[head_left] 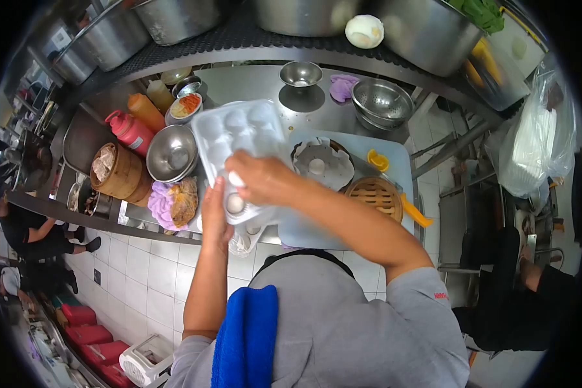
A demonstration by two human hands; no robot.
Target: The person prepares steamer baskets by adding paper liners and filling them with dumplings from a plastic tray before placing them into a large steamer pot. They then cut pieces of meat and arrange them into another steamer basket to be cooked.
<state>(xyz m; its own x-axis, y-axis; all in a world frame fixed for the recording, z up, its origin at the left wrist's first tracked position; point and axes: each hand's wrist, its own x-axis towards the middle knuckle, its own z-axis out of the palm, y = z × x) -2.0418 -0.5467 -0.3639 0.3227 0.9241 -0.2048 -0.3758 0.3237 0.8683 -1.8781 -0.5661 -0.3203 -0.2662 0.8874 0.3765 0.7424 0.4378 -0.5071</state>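
A white plastic tray (239, 119) with round hollows is tilted in front of me. My left hand (215, 210) grips its lower left edge, the fingers pointing up. My right hand (262, 180) is over the tray's lower half, its fingers closed around a small white round piece (237, 180), perhaps a dumpling. Another white round piece (235, 205) sits in a hollow just below. To the right, a round steamer lined with perforated paper (336, 173) holds one similar white piece (317, 167). A bamboo steamer lid (374, 194) lies beside it on a pale blue board (398, 161).
Steel bowls (172, 153), a red bottle (129, 129) and a bamboo steamer (119, 178) stand at left. A small bowl (301, 74) and colander (381, 102) are behind. A shelf with large pots (304, 16) overhangs the counter. Other people are at both sides.
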